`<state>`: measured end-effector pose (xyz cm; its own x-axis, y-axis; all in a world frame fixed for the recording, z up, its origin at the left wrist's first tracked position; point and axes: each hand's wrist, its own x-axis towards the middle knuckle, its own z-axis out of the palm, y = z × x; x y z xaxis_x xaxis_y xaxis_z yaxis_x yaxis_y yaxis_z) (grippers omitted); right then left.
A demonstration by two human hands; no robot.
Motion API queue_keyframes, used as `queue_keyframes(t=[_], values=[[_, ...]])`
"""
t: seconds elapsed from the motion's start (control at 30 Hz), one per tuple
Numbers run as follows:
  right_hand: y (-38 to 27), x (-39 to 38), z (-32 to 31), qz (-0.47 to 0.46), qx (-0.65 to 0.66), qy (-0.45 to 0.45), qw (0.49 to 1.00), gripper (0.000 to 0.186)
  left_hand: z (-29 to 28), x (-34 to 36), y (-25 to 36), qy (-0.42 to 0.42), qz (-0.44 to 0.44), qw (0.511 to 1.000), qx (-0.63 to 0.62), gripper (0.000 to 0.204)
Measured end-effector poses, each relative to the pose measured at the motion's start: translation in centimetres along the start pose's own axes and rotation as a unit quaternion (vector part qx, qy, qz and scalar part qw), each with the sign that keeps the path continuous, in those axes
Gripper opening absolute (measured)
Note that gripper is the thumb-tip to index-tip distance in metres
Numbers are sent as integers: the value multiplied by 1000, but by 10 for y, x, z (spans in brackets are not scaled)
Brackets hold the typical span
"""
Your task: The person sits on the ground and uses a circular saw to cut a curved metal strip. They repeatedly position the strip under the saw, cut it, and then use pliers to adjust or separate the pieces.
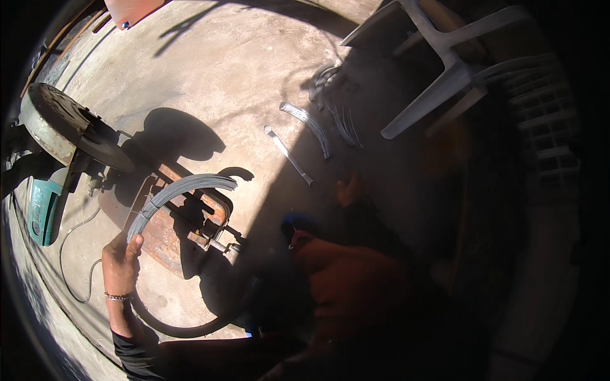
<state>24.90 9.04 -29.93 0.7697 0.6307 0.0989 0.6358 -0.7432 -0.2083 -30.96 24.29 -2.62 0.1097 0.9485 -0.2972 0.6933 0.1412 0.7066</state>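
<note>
My left hand (124, 261) is closed around the lower end of a curved bundle of grey wire (184, 185), which is tied partway along. The bundle arches over the rusty base (165, 251) of a cut-off saw and its vise (216, 213). Left of it rises the saw's disc guard (54, 127), with the dark cutting disc (111, 152) below and a teal motor housing (46, 209). Deep in shadow, my right hand (349, 189) is near the floor; its fingers are too dark to make out. Ahead of it lie a short curved wire bundle (308, 124) and a wrench (289, 155).
More looped wire (327, 82) lies on the concrete floor (222, 63) farther off. A white plastic chair (445, 70) stands at the upper right. An orange container (132, 11) is at the top left. A power cable (61, 254) curls beside the saw.
</note>
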Motion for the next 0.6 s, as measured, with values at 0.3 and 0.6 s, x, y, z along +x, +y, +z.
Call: queue_keyframes(t=[0.3,0.6], values=[[102,-20,-56,-1,-128,-231,965,71,-4,0,59,-49,26,996,72,46],[64,25,-98,135,254,-449,846,39,0,-20,55,-63,77,995,-1,40]])
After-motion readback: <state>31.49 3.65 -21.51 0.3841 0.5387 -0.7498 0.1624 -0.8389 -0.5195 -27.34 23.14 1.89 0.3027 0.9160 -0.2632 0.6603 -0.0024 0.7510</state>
